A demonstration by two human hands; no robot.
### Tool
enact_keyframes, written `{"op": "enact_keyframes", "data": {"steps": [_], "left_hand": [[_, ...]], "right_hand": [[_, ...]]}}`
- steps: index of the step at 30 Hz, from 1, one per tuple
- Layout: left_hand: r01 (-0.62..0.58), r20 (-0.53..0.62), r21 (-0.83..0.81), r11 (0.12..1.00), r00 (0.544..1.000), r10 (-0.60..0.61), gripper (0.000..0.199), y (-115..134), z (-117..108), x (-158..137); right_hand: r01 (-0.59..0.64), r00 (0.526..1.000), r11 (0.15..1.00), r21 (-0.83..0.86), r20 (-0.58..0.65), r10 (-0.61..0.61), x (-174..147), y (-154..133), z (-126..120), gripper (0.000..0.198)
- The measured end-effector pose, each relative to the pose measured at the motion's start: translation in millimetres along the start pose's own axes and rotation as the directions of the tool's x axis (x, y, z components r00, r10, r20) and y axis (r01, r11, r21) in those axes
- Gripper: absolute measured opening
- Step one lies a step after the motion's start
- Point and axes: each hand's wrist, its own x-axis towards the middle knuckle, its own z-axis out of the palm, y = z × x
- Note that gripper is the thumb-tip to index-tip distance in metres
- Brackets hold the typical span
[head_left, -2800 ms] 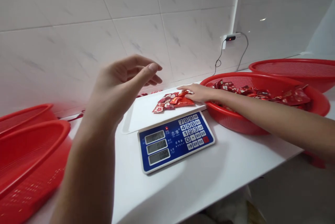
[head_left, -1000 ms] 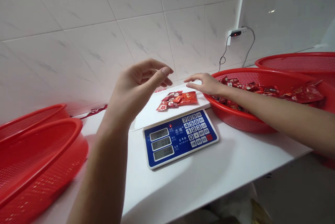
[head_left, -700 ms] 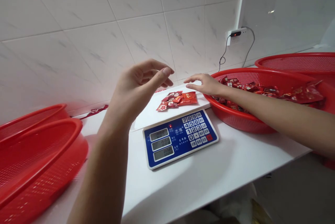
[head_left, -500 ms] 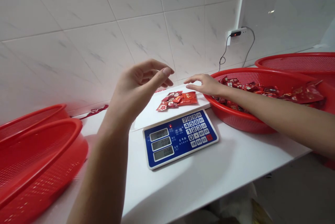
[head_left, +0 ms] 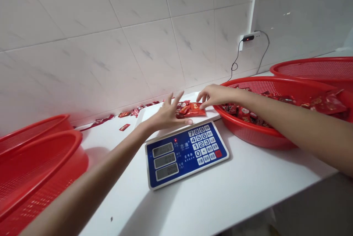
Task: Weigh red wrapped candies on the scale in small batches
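Both hands close on the small pile of red packets (head_left: 189, 108) lying on the scale pan (head_left: 150, 112). The left hand (head_left: 165, 114), fingers spread, rests at the pile's 9 o'clock; the right hand (head_left: 213, 95), spread too, touches its 3 o'clock. Gathering seems in hand; next calls for cupping the packets together.

Bare counter (head_left: 220, 192) before the scale (head_left: 186, 153); red baskets (head_left: 275, 118) crowding both sides.

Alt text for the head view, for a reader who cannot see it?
Both hands, left hand and right hand, close around red packets on the white pan of a blue-faced scale. Red mesh baskets flank it on a white counter.
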Motion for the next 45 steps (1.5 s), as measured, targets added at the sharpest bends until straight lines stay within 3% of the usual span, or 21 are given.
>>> {"op": "enact_keyframes", "data": {"steps": [3, 8, 14, 19, 23, 25, 28, 30, 32, 34, 36, 39, 45], "left_hand": [[-0.068, 0.105, -0.037, 0.997, 0.992, 0.071, 0.117, -8, 14, 8], [-0.157, 0.071, -0.067, 0.985, 0.984, 0.161, 0.097, 2, 21, 10], [-0.201, 0.023, -0.021, 0.979, 0.979, 0.201, 0.074, 12, 24, 12], [-0.193, 0.009, 0.057, 0.979, 0.981, 0.193, 0.069, 15, 24, 9], [-0.159, 0.000, 0.090, 0.983, 0.987, 0.160, 0.067, 14, 25, 7], [-0.135, 0.004, 0.099, 0.986, 0.991, 0.135, 0.062, 13, 25, 6], [-0.139, 0.035, 0.113, 0.984, 0.990, 0.136, 0.059, 10, 23, 7], [-0.176, 0.084, 0.145, 0.974, 0.983, 0.165, 0.060, 7, 21, 8], [-0.233, 0.115, 0.178, 0.956, 0.970, 0.215, 0.056, 4, 20, 8], [-0.293, 0.085, 0.185, 0.938, 0.956, 0.282, 0.048, 1, 22, 8], [-0.331, 0.015, 0.196, 0.923, 0.942, 0.334, 0.039, -2, 26, 7], [-0.271, -0.065, 0.247, 0.931, 0.953, 0.295, 0.037, -3, 30, 8], [-0.196, 0.003, 0.254, 0.947, 0.980, 0.201, 0.039, 1, 25, 11]], "right_hand": [[0.009, 1.000, 0.999, 0.043, -0.028, -0.008, 3, -9, 10, 0.022], [-0.024, 0.998, 0.982, 0.186, -0.058, 0.035, 9, -22, 21, 0.021], [-0.128, 0.980, 0.825, 0.550, -0.057, 0.189, 5, -22, 26, 0.010], [-0.233, 0.951, 0.863, 0.447, -0.082, 0.299, 2, -30, 29, 0.017], [-0.236, 0.921, 0.921, 0.311, -0.230, 0.314, 4, -31, 26, 0.016], [-0.184, 0.881, 0.899, 0.397, -0.340, 0.330, 7, -27, 19, 0.017], [-0.026, 0.770, 0.823, 0.568, -0.513, 0.379, 6, -19, 6, 0.015], [0.071, 0.718, 0.809, 0.583, -0.593, 0.364, -1, -14, 1, 0.011], [0.098, 0.703, 0.849, 0.519, -0.640, 0.310, -13, -8, 3, 0.007], [0.058, 0.720, 0.881, 0.470, -0.631, 0.289, -26, 1, 13, 0.007], [-0.045, 0.766, 0.856, 0.515, -0.532, 0.360, -35, 10, 25, 0.016], [-0.118, 0.795, 0.815, 0.568, -0.437, 0.420, -40, 22, 41, 0.022], [-0.197, 0.806, 0.826, 0.529, -0.392, 0.443, -35, 30, 54, 0.010]]}}
